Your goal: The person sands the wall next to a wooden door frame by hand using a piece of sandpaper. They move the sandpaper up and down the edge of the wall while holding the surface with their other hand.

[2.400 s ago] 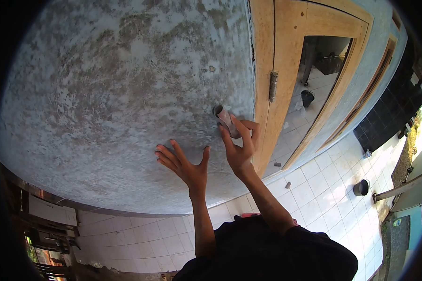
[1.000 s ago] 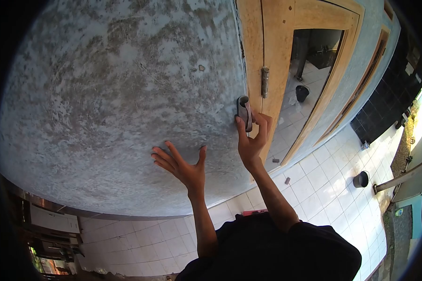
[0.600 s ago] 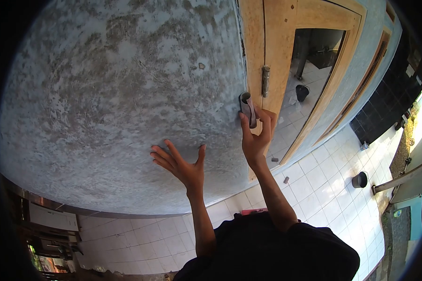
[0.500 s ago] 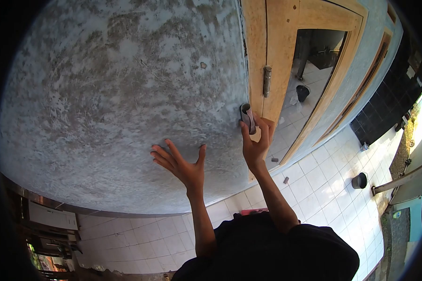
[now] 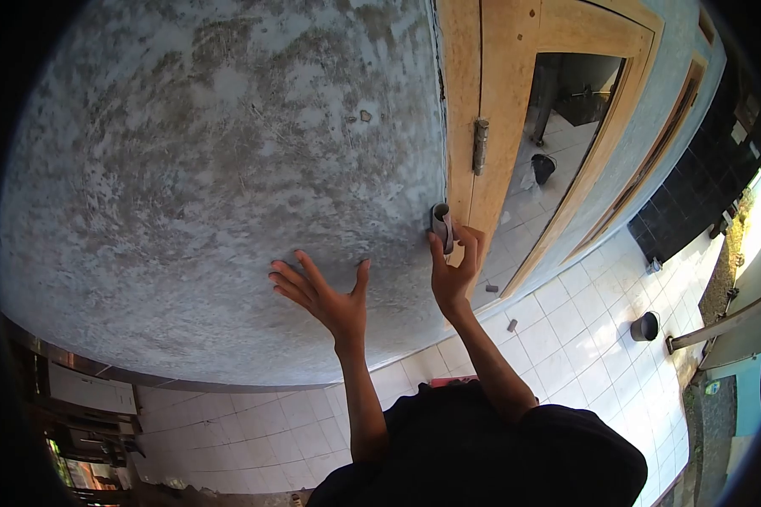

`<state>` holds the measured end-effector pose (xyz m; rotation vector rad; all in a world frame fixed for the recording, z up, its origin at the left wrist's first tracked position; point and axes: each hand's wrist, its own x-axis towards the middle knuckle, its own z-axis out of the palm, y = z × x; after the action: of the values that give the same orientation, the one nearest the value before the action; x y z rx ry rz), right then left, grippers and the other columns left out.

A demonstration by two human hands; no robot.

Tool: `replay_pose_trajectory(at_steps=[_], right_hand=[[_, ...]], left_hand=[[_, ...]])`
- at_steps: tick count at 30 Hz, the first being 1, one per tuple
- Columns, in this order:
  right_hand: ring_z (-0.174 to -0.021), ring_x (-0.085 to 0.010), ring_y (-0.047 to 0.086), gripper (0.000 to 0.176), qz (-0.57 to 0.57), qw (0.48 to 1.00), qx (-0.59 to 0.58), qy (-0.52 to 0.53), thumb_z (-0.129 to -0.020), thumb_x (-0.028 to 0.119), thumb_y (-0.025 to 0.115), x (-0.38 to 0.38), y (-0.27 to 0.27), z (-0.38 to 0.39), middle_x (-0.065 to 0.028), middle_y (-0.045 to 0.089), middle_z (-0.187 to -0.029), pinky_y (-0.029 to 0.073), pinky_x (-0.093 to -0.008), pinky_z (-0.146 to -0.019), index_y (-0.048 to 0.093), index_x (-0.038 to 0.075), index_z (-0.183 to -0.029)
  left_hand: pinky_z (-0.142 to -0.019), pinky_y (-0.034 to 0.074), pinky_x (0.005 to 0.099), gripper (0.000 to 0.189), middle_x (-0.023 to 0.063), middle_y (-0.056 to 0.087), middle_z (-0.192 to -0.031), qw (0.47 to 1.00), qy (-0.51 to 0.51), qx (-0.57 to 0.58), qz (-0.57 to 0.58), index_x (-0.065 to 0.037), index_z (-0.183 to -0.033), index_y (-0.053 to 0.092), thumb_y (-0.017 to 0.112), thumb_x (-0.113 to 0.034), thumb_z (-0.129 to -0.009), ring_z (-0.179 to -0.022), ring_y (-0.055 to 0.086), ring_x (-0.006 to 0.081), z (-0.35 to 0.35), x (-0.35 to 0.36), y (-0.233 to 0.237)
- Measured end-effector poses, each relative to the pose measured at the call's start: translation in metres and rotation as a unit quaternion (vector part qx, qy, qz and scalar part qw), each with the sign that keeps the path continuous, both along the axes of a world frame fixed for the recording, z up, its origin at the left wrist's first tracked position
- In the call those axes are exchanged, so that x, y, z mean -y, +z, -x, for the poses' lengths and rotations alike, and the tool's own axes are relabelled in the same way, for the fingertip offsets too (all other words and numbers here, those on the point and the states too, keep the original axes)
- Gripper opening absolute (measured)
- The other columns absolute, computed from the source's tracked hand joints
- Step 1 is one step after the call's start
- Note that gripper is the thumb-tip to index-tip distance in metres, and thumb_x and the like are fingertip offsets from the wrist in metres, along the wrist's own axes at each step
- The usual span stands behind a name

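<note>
Mottled wall (image 5: 211, 169) meets wooden frame (image 5: 461, 101); left hand (image 5: 331, 306) splayed against open wall; right hand's (image 5: 455, 277) fingers clamp a curled sheet (image 5: 442, 230) by the edge.

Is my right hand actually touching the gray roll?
Touching. The head view shows the right hand with its thumb against the near side of the gray roll and fingers against the side toward the door.

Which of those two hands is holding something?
The right hand, the one beside the wooden door frame: it grips a small rolled tube. The left hand is empty, its fingers spread against the wall.
</note>
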<state>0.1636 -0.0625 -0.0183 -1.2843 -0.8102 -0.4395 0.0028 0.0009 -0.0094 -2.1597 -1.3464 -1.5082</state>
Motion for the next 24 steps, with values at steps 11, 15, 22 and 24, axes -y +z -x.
replay_pose_trajectory(at_steps=[11, 15, 22, 24], right_hand=[[-0.084, -0.0241, 0.050, 0.035, -0.012, 1.000, 0.008, -0.008, -0.074, 0.000, 0.072, -0.004, 0.010, 0.002, -0.0129, 0.052, -0.091, 0.041, -0.0320, -0.072, 0.057, 0.000, -0.106], [-0.085, -0.0236, 0.050, 0.035, 0.006, 1.000, -0.005, -0.003, -0.075, 0.000, 0.072, 0.000, -0.003, 0.004, -0.0128, 0.052, -0.091, 0.040, -0.0319, -0.072, 0.057, 0.000, -0.106], [-0.085, -0.0236, 0.050, 0.034, -0.011, 1.000, 0.012, -0.014, -0.075, 0.000, 0.071, -0.001, 0.041, -0.006, -0.0130, 0.052, -0.092, 0.040, -0.0315, -0.072, 0.057, -0.001, -0.105], [-0.084, -0.0236, 0.051, 0.033, 0.002, 1.000, 0.016, -0.013, -0.075, 0.000, 0.071, 0.001, 0.027, -0.003, -0.0131, 0.052, -0.092, 0.041, -0.0316, -0.072, 0.057, -0.001, -0.105]], left_hand=[[-0.106, 0.002, 0.0642, 0.107, 0.0188, -0.009, -0.151, 1.000, -0.004, -0.003, -0.001, -0.012, -0.146, 0.011, 0.069, -0.060, -0.070, -0.137, -0.012, 0.0405, -0.001, 0.001, 0.001], [-0.106, 0.002, 0.0640, 0.106, 0.0185, -0.009, -0.151, 1.000, -0.008, 0.004, 0.007, -0.012, -0.146, 0.011, 0.069, -0.060, -0.070, -0.138, -0.012, 0.0402, -0.002, 0.000, 0.000], [-0.106, 0.002, 0.0639, 0.106, 0.0186, -0.009, -0.151, 1.000, -0.004, 0.000, 0.000, -0.012, -0.146, 0.012, 0.067, -0.062, -0.070, -0.138, -0.011, 0.0400, -0.002, 0.001, -0.003], [-0.106, 0.002, 0.0639, 0.106, 0.0187, -0.009, -0.151, 1.000, -0.004, 0.001, -0.005, -0.012, -0.146, 0.013, 0.067, -0.062, -0.070, -0.138, -0.012, 0.0400, -0.002, 0.000, -0.004]])
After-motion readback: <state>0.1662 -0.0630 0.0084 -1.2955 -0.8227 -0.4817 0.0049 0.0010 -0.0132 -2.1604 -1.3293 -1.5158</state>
